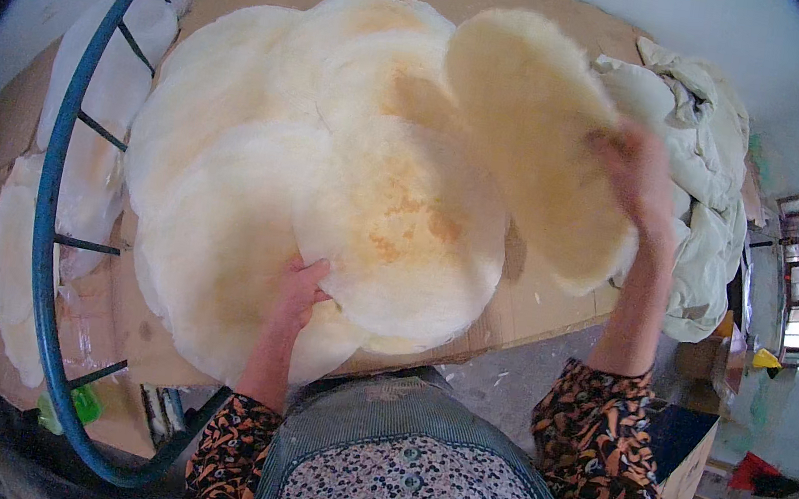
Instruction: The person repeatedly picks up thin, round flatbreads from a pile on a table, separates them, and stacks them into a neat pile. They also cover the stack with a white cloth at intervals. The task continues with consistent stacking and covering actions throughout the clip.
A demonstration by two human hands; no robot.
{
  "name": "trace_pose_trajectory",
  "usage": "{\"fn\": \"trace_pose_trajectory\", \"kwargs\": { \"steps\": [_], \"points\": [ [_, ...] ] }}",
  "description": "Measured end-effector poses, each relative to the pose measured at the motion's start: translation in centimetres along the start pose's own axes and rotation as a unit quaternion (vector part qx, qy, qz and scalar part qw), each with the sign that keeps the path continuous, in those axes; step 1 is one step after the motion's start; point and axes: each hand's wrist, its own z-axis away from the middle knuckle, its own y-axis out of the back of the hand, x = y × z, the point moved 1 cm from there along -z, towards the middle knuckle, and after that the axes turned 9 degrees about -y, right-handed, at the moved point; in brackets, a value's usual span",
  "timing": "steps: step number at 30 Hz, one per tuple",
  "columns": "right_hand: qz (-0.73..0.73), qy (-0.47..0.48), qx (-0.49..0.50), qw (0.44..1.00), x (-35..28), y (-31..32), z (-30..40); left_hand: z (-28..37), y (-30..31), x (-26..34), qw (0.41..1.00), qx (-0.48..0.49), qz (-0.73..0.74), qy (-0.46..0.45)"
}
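Several large, thin, pale rounds that look like flatbread overlap in front of me, one with toasted brown spots. My left hand pinches the near edge of the spotted round, its forearm crossing the round at the lower left. On the right, my right hand, blurred, is at the outer edge of a raised, tilted round and seems to grip it. This round casts a shadow on the others and its lower edge hangs over the cardboard.
Brown cardboard lies beneath the rounds. A blue metal bed rail curves along the left, with more pale rounds beyond it. Bunched whitish cloth lies at the right end. A green plastic item sits low at left.
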Motion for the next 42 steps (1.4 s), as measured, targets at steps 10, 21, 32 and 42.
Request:
{"fn": "trace_pose_trajectory", "kwargs": {
  "steps": [10,21,32,42],
  "points": [
    [0.195,0.168,-0.053,0.965,-5.3,-13.5,11.1,2.7,-1.3,2.7,0.992,-0.118,-0.018,-0.034],
    [0.139,0.236,-0.061,0.960,-1.0,-24.1,16.9,4.2,-1.5,2.9,0.980,-0.168,0.107,0.009],
    [-0.440,-0.101,-0.438,0.778,4.1,-30.3,15.2,-0.4,-13.4,11.3,0.970,-0.116,0.000,-0.214],
    [-0.921,-0.133,-0.187,0.316,15.9,-26.6,12.0,1.2,-0.1,7.4,0.988,0.059,-0.046,-0.133]
  ]
}}
